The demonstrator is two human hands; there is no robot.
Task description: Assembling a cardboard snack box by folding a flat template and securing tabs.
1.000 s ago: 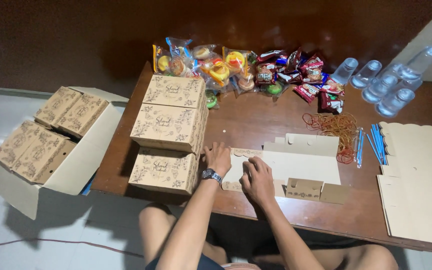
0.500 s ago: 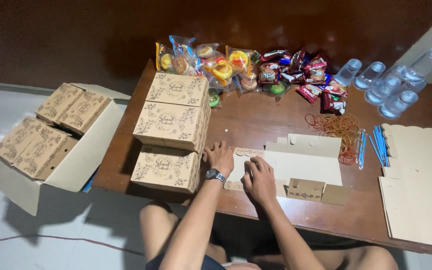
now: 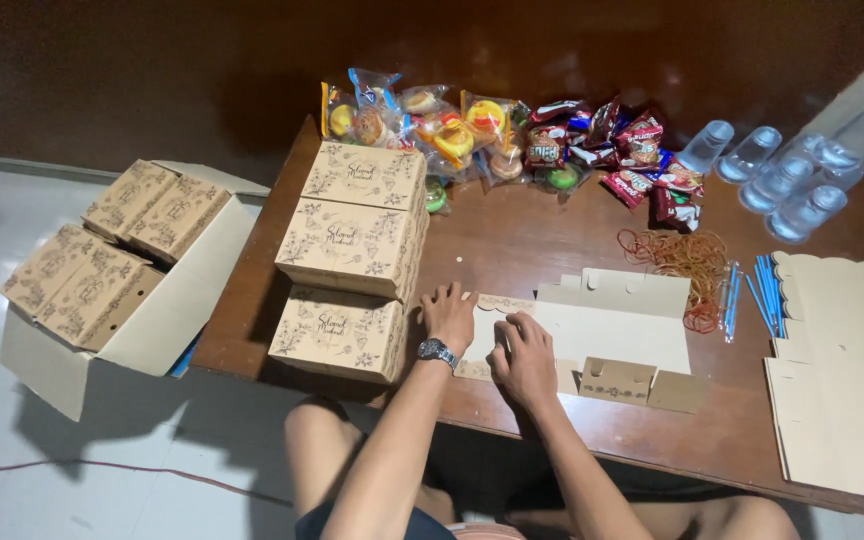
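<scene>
The dark wooden tabletop (image 3: pixel 542 250) fills the middle of the frame, and low of centre lies the flat cardboard box blank (image 3: pixel 607 330), its long axis running left to right across the picture. Both hands work its left end. The left hand (image 3: pixel 449 318), a wristwatch (image 3: pixel 436 351) on its wrist, lies spread and flat, fingers (image 3: pixel 452 296) pointing up-frame, pressing the blank's left edge down, gripping nothing. The right hand (image 3: pixel 524 358) sits just to its right, knuckles curled over the blank's near edge; whether it pinches a flap I cannot tell. So the blank stretches rightward from both hands, the right one nearer its middle. Folded printed boxes (image 3: pixel 352 250) stand just left of the left hand.
</scene>
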